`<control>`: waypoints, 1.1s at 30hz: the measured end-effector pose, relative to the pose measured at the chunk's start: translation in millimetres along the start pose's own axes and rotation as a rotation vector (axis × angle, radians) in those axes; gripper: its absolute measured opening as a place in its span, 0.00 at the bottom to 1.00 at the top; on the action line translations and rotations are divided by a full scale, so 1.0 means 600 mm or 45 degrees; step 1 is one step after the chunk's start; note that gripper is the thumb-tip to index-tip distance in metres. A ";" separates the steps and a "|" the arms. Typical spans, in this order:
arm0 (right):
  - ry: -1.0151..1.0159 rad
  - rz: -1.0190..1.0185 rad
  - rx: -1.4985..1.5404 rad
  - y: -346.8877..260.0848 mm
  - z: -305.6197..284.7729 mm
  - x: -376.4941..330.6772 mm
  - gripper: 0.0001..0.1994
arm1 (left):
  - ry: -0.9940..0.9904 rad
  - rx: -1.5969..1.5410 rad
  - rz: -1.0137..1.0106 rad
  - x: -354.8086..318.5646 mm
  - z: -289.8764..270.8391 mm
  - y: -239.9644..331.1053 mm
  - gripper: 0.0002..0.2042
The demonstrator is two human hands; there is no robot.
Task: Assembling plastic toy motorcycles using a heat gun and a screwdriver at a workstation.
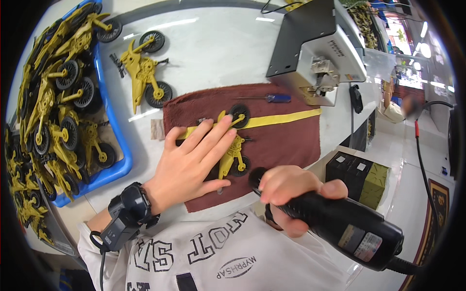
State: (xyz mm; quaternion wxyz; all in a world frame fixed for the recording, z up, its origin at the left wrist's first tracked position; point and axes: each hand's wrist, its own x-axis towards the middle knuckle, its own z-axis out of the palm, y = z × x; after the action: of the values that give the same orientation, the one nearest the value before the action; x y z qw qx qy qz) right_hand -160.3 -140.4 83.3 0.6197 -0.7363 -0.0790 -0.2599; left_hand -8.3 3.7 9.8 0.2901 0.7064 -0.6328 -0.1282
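A yellow toy motorcycle (234, 148) with black wheels lies on its side on a maroon cloth. My left hand (191, 157) covers its left part, fingertips by the upper wheel and thumb by the tail, holding it down. In my closed right hand (298, 196) is a black corded power tool (344, 228) that looks like an electric screwdriver. Its rounded nose points toward the motorcycle, just right of the lower wheel. Any bit at the nose is too small to make out. A yellow strip (286, 118) runs across the cloth (286, 145), passing under my left fingers.
Many similar motorcycles fill a blue-rimmed tray (124, 167) at left. Another toy motorcycle (141, 72) lies beyond the cloth. A blue-handled screwdriver (279, 98) rests on the cloth's far part. A boxy metal machine (315, 53) stands far right, and a black box (345, 174) is nearer.
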 end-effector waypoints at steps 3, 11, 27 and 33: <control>0.496 -0.325 -0.157 -0.023 -0.031 0.029 0.41 | -0.025 0.000 0.000 -0.002 -0.005 0.004 0.41; 1.107 -0.225 -0.698 0.040 -0.153 0.168 0.20 | 0.000 -0.027 -0.006 -0.001 -0.004 0.008 0.44; 0.247 -0.418 -0.074 0.001 0.059 0.035 0.43 | 0.018 -0.053 0.022 -0.005 -0.002 0.004 0.37; 0.316 -0.308 0.151 0.003 0.074 0.021 0.37 | 0.019 -0.086 0.020 -0.006 0.001 0.006 0.35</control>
State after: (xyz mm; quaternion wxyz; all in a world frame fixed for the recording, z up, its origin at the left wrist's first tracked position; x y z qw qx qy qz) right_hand -136.2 -100.7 83.2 0.6314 -0.6458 -0.1051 -0.4163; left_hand -12.2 6.9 10.9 0.3194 0.6921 -0.6315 -0.1418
